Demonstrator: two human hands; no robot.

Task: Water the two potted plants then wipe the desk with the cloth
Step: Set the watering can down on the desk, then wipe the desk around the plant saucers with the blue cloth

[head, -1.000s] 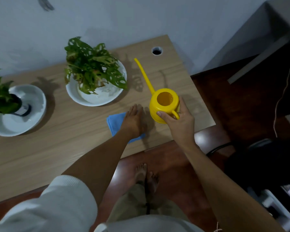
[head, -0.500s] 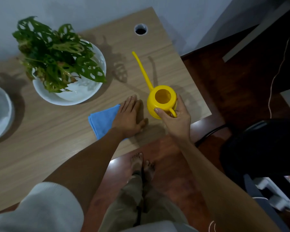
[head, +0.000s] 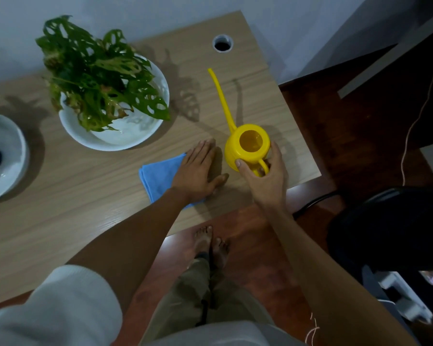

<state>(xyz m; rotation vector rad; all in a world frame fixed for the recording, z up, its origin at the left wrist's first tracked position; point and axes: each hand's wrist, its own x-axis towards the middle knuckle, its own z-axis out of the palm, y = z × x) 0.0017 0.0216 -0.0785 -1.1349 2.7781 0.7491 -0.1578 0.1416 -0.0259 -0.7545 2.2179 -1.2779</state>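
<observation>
- Right hand (head: 265, 181) curled round the handle of the yellow watering can (head: 246, 146), which stands upright on the desk (head: 60, 196) near its right front corner; spout points away, toward the wall.
- Left hand (head: 198, 171) flat, fingers straight, pressing on the blue cloth (head: 158, 178) just beside the can — likely keeping it ready for wiping.
- Leafy plant in white bowl (head: 125, 136) behind the cloth; second pot (head: 5, 156) at far left, cropped.
</observation>
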